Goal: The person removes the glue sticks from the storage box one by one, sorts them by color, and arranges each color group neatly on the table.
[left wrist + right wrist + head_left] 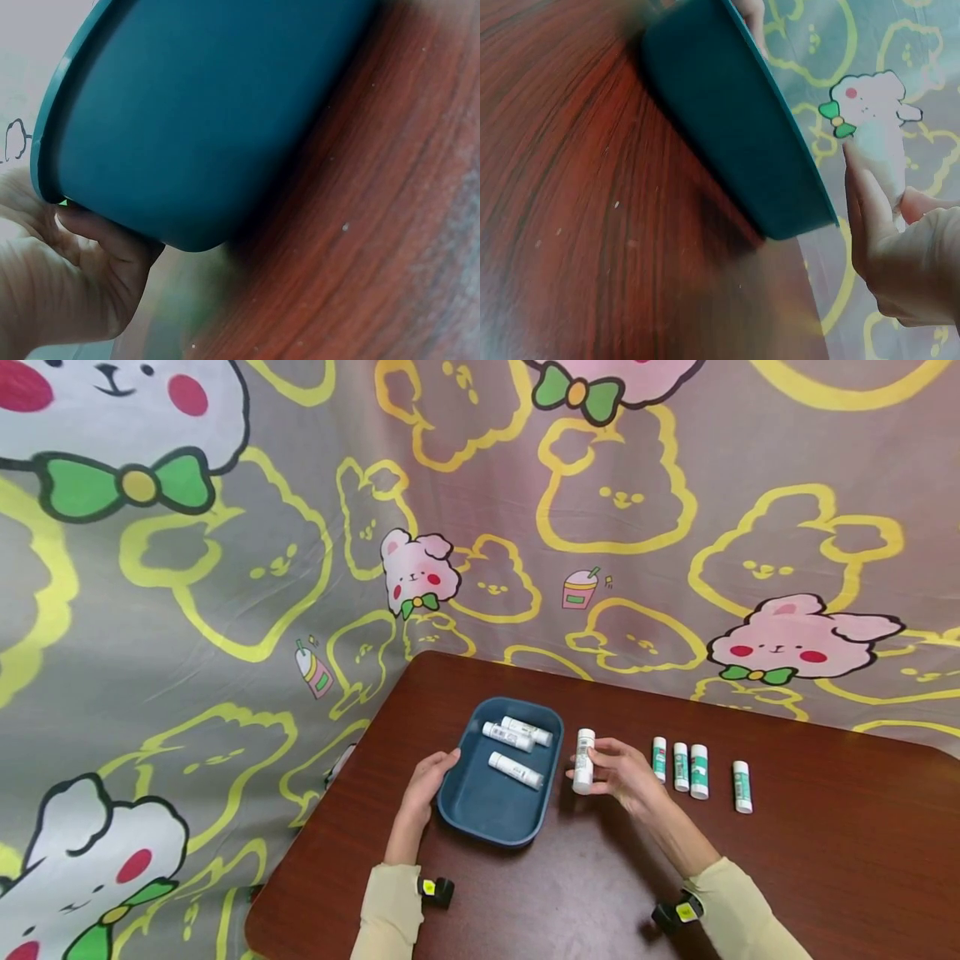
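My left hand [431,783] grips the left rim of a dark blue plastic bin [486,810], thumb over the edge and fingers against the outer wall, as the left wrist view shows. Inside the bin lie three white glue sticks [516,771], two side by side near the back and one nearer the middle. Just right of the bin, my right hand [628,775] pinches another white glue stick [583,762] between thumb and fingers, held upright above the table. In the right wrist view this glue stick [881,154] looks pale and washed out.
Several green-and-white glue sticks [699,772] are lined up right of my right hand, one [742,787] set a little apart. The brown wooden table [832,852] meets a cartoon-printed curtain [645,568] at the back and left.
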Demonstrator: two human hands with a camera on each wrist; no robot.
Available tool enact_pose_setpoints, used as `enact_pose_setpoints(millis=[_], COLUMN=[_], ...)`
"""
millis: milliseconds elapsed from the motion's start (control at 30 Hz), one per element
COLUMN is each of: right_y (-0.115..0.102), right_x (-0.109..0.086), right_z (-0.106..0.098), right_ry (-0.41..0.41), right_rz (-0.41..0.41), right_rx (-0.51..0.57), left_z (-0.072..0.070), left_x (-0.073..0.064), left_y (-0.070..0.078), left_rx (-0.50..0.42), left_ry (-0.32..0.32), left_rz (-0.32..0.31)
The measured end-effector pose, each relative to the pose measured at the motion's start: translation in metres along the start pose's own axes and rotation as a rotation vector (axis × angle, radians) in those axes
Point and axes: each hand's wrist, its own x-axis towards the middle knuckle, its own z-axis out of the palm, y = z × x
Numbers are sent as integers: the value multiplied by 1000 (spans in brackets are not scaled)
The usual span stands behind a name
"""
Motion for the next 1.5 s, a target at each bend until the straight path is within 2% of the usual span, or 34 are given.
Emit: enact_pose_setpoints(millis=[100, 233, 367, 500, 700, 833, 1033, 1300, 1500], right_y=[1, 4, 7, 9, 10, 11, 15, 18, 23], right_x=[-4, -9, -13, -16, -22, -26, -31, -33, -34], right_z=[-6, -15, -25, -33, -41, -48, -56, -64, -69], right_ry=[3, 7, -18, -72, 19, 68, 95, 112, 128], right_rz=[-4, -6, -26, -52, 5, 42, 74, 90, 112], right_rx=[-14, -15, 1, 36, 38, -8, -108, -263, -288], left_z=[0, 0, 0, 0, 0, -1, -1, -1, -1], left_x=[1, 13, 13, 11, 4, 7, 15, 15, 16], left_y=[-2, -18, -20, -18, -6, -9, -20, -21, -22], left_rx=[-4, -6, 0, 4, 5, 4, -6, 15, 19], left_ry=[11, 35, 38, 25, -3, -7, 29, 42, 43], left_rz=[-1, -5, 5, 6, 3, 4, 10, 17, -1])
